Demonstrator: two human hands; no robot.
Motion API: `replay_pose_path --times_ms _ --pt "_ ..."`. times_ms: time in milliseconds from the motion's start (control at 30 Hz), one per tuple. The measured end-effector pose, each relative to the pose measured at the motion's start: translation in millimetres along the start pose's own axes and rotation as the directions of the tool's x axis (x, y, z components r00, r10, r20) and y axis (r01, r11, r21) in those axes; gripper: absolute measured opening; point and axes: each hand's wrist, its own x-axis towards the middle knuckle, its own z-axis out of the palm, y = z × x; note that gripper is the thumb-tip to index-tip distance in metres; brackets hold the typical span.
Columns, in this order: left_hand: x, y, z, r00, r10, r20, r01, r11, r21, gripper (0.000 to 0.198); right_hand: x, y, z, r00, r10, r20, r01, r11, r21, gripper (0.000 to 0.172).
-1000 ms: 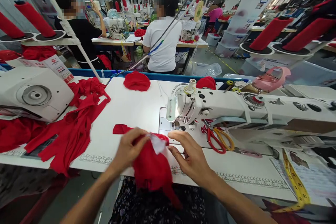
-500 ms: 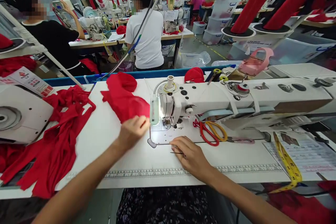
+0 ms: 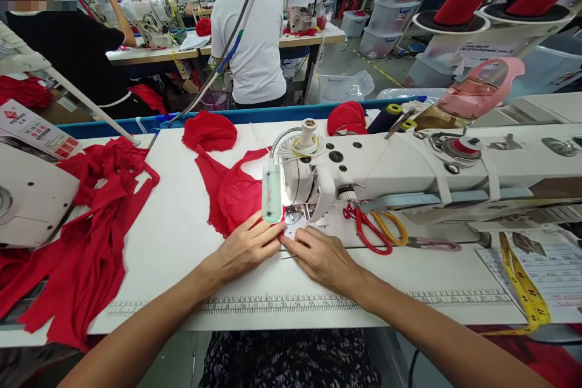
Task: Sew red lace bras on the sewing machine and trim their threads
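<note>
A red bra piece point(image 3: 236, 194) with rounded cups lies on the white table left of the sewing machine point(image 3: 313, 176), its right edge running under the needle area. My left hand point(image 3: 252, 245) rests on its near edge beside the presser foot, fingers pressed together on the fabric. Close by, my right hand point(image 3: 325, 257) is curled on the front of the machine bed, its index fingertip almost meeting my left fingers. From beneath the right hand sticks a thin dark pointed tool point(image 3: 288, 257); its kind is hidden. The machine's lamp point(image 3: 271, 191) partly covers the fabric.
Red-handled scissors point(image 3: 373, 233) and yellow-handled scissors point(image 3: 393, 229) lie under the machine arm. Red fabric strips point(image 3: 100, 218) heap at left. A yellow tape measure point(image 3: 522, 285) hangs over the right front edge. A pink-lidded bottle point(image 3: 477, 91) stands behind the machine. Co-workers point(image 3: 248, 36) sit beyond.
My left hand has brought the red piece's edge rightward to the presser foot and now lies flatter beside my right hand. The cups have spread out. The view has tilted down.
</note>
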Motion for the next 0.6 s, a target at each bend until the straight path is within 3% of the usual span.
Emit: replay_pose_path --times_ms 133,267,433,600 --pt "-2 -1 0.5 0.992 -0.102 0.08 0.107 0.993 -0.057 0.027 -1 -1 -1 1.0 -0.012 0.004 0.012 1.0 -0.012 0.027" --pt "-7 4 1.0 0.979 -0.201 0.024 0.202 0.977 -0.07 0.03 1 2 -4 1.0 -0.01 -0.001 0.01 1.0 0.029 0.025" --pt "-8 5 1.6 0.974 -0.225 -0.021 0.223 0.973 -0.055 0.026 16 12 7 0.994 0.099 -0.045 -0.101 0.993 -0.056 0.038" --pt "-4 5 -2.6 0.959 -0.277 0.064 0.281 0.958 -0.053 0.016 39 16 16 0.981 0.193 0.017 -0.19 0.976 -0.107 0.028"
